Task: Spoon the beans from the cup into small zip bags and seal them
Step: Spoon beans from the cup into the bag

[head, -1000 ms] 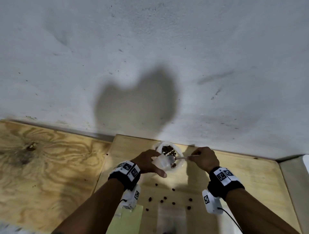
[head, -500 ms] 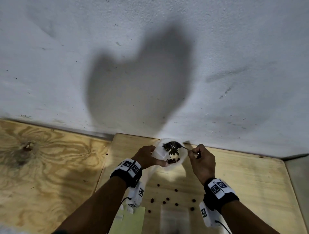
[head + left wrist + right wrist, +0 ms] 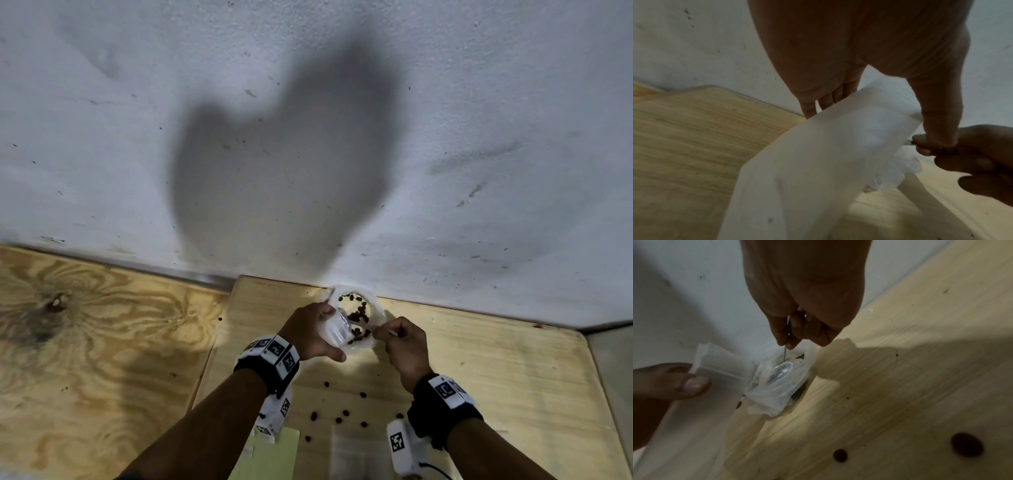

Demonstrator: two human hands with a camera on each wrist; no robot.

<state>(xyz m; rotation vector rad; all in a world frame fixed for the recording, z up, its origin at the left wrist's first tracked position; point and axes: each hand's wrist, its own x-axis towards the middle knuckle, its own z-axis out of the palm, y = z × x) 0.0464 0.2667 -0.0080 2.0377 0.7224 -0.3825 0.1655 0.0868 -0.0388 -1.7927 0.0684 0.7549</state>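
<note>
A clear plastic cup [image 3: 375, 303] with dark beans [image 3: 358, 310] stands at the board's far edge by the wall. My left hand [image 3: 315, 334] grips a small translucent zip bag [image 3: 334, 327] between thumb and fingers, its mouth against the cup's near left rim. In the left wrist view the bag [image 3: 838, 154] hangs below my left hand [image 3: 879, 121]. My right hand [image 3: 404, 346] pinches the thin handle of a metal spoon [image 3: 383, 330]. In the right wrist view the spoon [image 3: 781, 371] has its bowl down in crinkled clear plastic beside the bag [image 3: 721, 366], below my right hand [image 3: 789, 339].
Several loose beans [image 3: 342, 414] lie scattered on the light wooden board [image 3: 496, 377] between my wrists. A pale green sheet [image 3: 270, 455] and a stack of clear bags [image 3: 356, 452] lie at the near edge. A white wall [image 3: 308, 137] rises right behind the cup.
My right hand has drawn the spoon from the cup's far side down to its near rim by the bag's mouth. My left hand still holds the bag at the cup.
</note>
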